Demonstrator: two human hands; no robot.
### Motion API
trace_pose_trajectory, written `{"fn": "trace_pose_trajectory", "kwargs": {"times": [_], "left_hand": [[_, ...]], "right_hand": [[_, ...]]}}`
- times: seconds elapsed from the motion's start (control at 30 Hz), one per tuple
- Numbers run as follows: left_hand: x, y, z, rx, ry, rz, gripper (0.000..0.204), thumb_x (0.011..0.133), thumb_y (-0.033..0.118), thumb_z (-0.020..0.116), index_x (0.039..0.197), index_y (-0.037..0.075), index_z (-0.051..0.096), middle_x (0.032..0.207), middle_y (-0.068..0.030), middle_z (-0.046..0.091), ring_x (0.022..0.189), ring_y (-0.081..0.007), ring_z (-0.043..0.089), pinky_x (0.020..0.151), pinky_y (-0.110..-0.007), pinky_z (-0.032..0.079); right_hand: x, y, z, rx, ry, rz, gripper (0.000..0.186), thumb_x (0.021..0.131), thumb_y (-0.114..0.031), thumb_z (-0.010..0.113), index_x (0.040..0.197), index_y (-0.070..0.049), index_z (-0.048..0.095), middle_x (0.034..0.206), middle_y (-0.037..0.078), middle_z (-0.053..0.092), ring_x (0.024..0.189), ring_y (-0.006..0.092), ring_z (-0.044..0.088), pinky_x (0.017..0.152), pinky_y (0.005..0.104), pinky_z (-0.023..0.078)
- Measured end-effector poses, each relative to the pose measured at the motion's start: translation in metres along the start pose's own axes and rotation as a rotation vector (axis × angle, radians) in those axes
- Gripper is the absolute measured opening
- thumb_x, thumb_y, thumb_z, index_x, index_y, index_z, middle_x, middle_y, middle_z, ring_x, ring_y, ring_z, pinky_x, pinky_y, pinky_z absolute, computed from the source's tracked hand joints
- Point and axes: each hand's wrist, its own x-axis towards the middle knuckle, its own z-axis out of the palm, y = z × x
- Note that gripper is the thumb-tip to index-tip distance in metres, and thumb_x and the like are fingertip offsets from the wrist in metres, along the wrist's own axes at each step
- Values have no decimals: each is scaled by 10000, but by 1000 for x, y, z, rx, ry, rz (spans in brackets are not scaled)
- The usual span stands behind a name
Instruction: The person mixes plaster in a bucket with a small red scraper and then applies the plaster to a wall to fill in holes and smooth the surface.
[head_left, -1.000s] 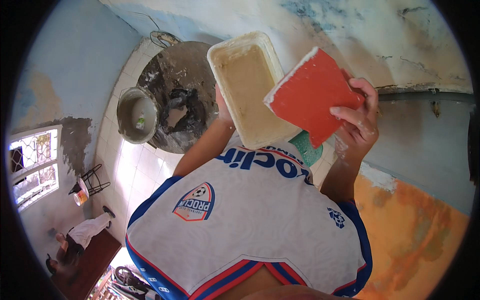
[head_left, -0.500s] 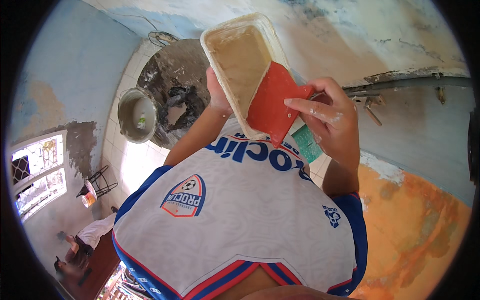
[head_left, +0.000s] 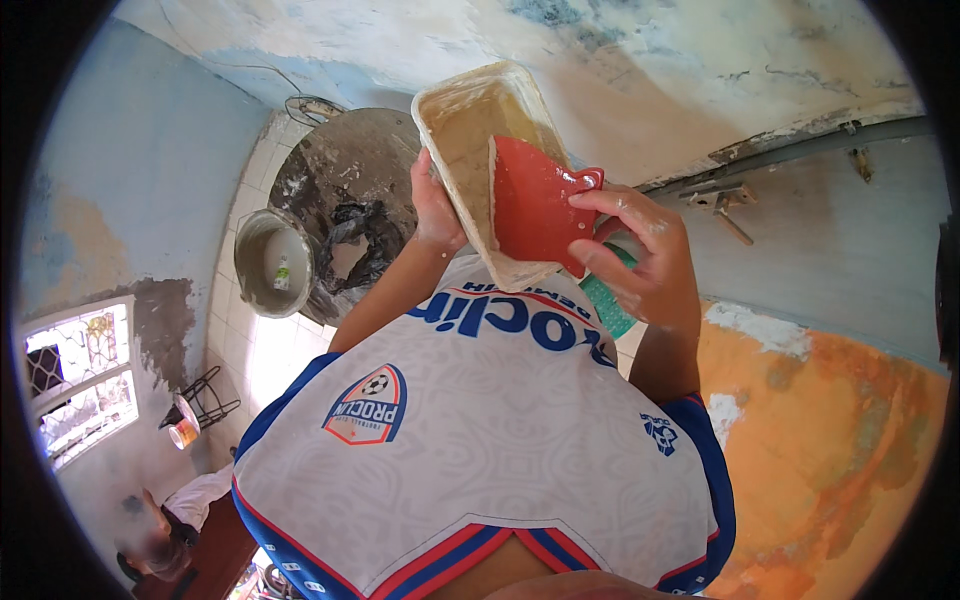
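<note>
A pale rectangular plastic tray (head_left: 553, 140), its walls smeared with dried filler, is held in front of my chest. My left hand (head_left: 437, 205) grips its left side, the thumb along the outer wall. Creamy filler (head_left: 465, 150) coats the tray's inside. Across the tray's right half lies a red plastic scraper (head_left: 540, 205) with pale paste along its left edge. My right hand (head_left: 640, 245) holds the scraper by its right end, fingers bent and spotted with white paste. The scraper hides part of the tray's inside.
Below left stands a round dark tabletop (head_left: 340, 150) with a crumpled black plastic bag (head_left: 370, 235). Beside it is a bucket (head_left: 272, 262) with a small bottle inside. Something green (head_left: 607, 300) shows under my right hand. Patchy walls surround me; another person (head_left: 175, 530) is at lower left.
The tray has come down slightly, nearer my chest. The scraper has turned and slid left over the tray, and my right hand's fingers have shifted along its edge. The other person has moved.
</note>
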Motion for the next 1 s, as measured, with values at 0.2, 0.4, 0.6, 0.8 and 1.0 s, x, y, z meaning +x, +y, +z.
{"fn": "trace_pose_trajectory", "kwargs": {"times": [0.2, 0.4, 0.6, 0.8, 1.0], "left_hand": [[0, -5, 3, 21, -11, 101, 784, 967, 665, 305, 1462, 69, 430, 1419, -142, 528, 1297, -298, 522, 1093, -448, 428], [13, -6, -29, -49, -76, 121, 725, 978, 637, 359, 1448, 91, 432, 1392, -135, 527, 1267, -307, 534, 1061, -465, 454], [1, 17, -2, 107, -44, 200, 625, 997, 563, 446, 1440, 122, 429, 1358, -126, 528, 1230, -331, 545, 1008, -498, 491], [-6, 21, 6, 84, 24, 236, 562, 1004, 499, 516, 1425, 135, 439, 1326, -123, 536, 1192, -340, 559, 979, -513, 511], [4, 19, -17, -227, -50, 130, 532, 992, 470, 552, 1385, 118, 482, 1284, -119, 567, 1183, -316, 566, 992, -493, 505]], "right_hand": [[3, -9, 39, 294, 292, 193, 417, 866, 6, 669, 1272, -51, 595, 1059, 179, 706, 863, 252, 722, 753, 305, 570], [17, -7, 55, -108, 198, -65, 435, 915, 44, 636, 1328, -40, 529, 1070, 189, 723, 877, 224, 738, 719, 297, 561], [24, -22, 73, -179, 88, -57, 428, 933, -17, 620, 1341, -121, 541, 1098, 204, 689, 884, 401, 686, 733, 392, 550], [37, -14, 85, -165, 33, -34, 464, 933, -2, 597, 1378, -119, 539, 1130, 201, 687, 963, 403, 676, 797, 401, 548], [42, -11, 91, -250, -58, 2, 500, 925, 18, 589, 1409, -97, 535, 1146, 235, 668, 1013, 428, 649, 852, 422, 532]]}}
